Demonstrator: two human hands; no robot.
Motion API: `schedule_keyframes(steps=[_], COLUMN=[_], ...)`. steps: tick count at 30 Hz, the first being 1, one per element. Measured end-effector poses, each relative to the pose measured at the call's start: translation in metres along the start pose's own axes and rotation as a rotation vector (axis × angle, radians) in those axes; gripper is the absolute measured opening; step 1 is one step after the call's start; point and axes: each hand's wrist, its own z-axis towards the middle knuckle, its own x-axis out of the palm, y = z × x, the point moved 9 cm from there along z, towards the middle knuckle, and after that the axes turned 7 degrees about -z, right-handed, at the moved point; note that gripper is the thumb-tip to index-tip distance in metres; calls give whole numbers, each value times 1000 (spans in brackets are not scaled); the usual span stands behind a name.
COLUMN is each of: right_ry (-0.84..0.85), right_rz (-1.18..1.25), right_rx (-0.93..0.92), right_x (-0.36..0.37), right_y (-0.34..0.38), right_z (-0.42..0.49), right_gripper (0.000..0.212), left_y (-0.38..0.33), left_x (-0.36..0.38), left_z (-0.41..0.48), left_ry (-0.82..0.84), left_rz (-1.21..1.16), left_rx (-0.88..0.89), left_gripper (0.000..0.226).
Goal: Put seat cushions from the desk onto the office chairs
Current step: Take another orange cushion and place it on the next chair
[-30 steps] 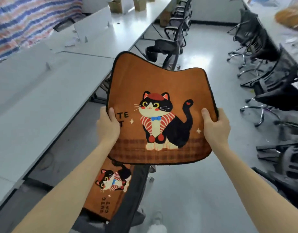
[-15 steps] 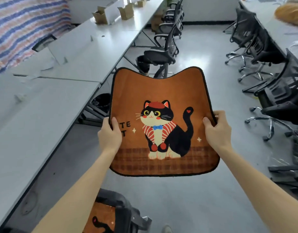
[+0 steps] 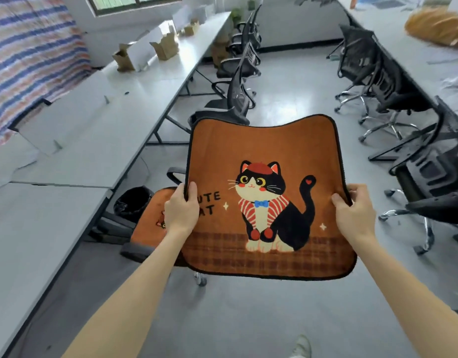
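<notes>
Cushion (image 3: 264, 146) is hanging mid-frame over the floor, cat print facing up. Left hand (image 3: 180, 213) is gripping its left edge and right hand (image 3: 351, 213) its right edge, fingers (image 3: 359, 195) clenching the fabric, thumbs on top. Second cushion (image 3: 148, 223) is lying on a chair (image 3: 137, 250) left of centre, beside the bench (image 3: 55, 208). More chairs (image 3: 385, 81) are standing along the upper right.

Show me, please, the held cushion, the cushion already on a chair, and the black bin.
held cushion (image 3: 261, 148): head view, plain orange upper part.
cushion on chair (image 3: 148, 223): head view, orange top.
black bin (image 3: 130, 202): head view, its middle.
</notes>
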Motion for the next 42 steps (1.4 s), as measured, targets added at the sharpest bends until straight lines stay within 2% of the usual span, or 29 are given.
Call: schedule_keyframes(steps=[10, 16, 21, 28, 33, 37, 42], right_ry=[101, 128, 138, 80, 99, 153, 260], right_rz=[-63, -84, -78, -105, -111, -97, -109], right_rx=[-107, -138, -124, -117, -78, -76, -101], right_x=[71, 147, 219, 249, 281, 318, 366], right_y=[89, 135, 174, 214, 203, 204, 235], right_z=[242, 363, 475, 606, 703, 784, 897], right_gripper=[13, 14, 12, 9, 11, 10, 13], left_y=[-4, 0, -8, -47, -67, -84, -103], left_x=[116, 149, 189, 260, 315, 351, 383], left_z=[193, 310, 456, 592, 676, 740, 807], left_ry=[-24, -73, -57, 2, 0, -59, -167], left_rz=[-97, -85, -115, -122, -73, -66, -78], left_rx=[-255, -251, -251, -249, -219, -225, -313], left_gripper=[44, 35, 41, 42, 39, 42, 45])
